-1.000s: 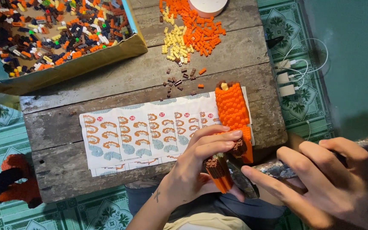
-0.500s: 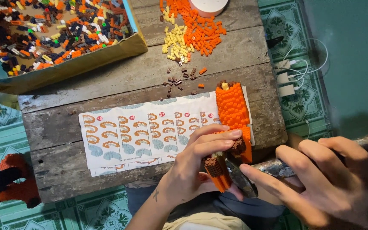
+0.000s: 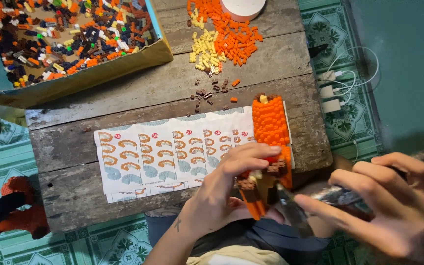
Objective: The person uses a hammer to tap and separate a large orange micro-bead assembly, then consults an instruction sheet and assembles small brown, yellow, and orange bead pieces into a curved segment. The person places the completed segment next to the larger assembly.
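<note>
My left hand point(image 3: 226, 189) grips the near end of a long orange brick model point(image 3: 270, 122) that lies across the front edge of a worn wooden table point(image 3: 123, 98). The model's near end shows brown and yellow bricks. My right hand point(image 3: 388, 201) holds a pair of dark pliers point(image 3: 295, 211), whose tip points at the model's near end beside my left fingers. A printed instruction sheet point(image 3: 172, 152) with orange curved diagrams lies flat on the table, just left of the model.
A cardboard box point(image 3: 74, 73) of mixed small bricks sits at the back left. Piles of orange bricks point(image 3: 231, 34) and yellow bricks point(image 3: 203, 51) lie at the back, with scattered brown bricks point(image 3: 207, 93) nearer. White cables and plugs point(image 3: 339, 83) lie on the tiled floor to the right.
Both hands stay at the model's near end with only slight shifts. The pliers' tip remains at the same spot.
</note>
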